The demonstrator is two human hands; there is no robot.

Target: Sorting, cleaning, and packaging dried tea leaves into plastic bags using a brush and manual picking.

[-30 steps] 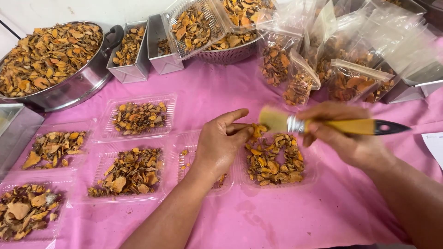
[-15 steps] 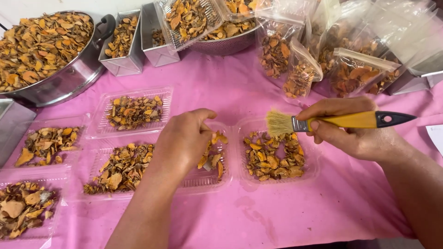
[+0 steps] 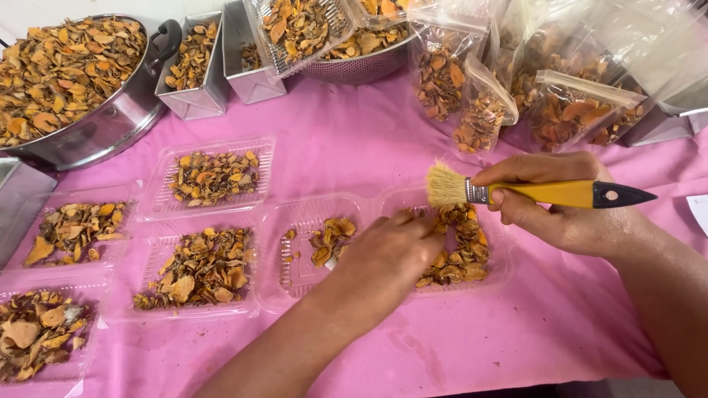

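My left hand [image 3: 387,258]: fingers curled, picking dried slices [image 3: 457,247] from the clear tray [image 3: 501,273].
My right hand [image 3: 560,206]: clenched around the yellow brush [image 3: 531,193], above that tray.

There is a single view, from a camera worn on the person's head. It looks steeply down and forward over the bench [image 3: 346,158], which is draped in pink cloth. It sits close: both forearms enter from the near edge, and the left hand [image 3: 387,254] and right hand [image 3: 564,210] fill the middle of the frame. The near edge of the bench shows at the bottom right. The far side reaches the big metal pot [image 3: 110,129] at far left and the clear bags [image 3: 479,110] at far right, both cut off by the frame.
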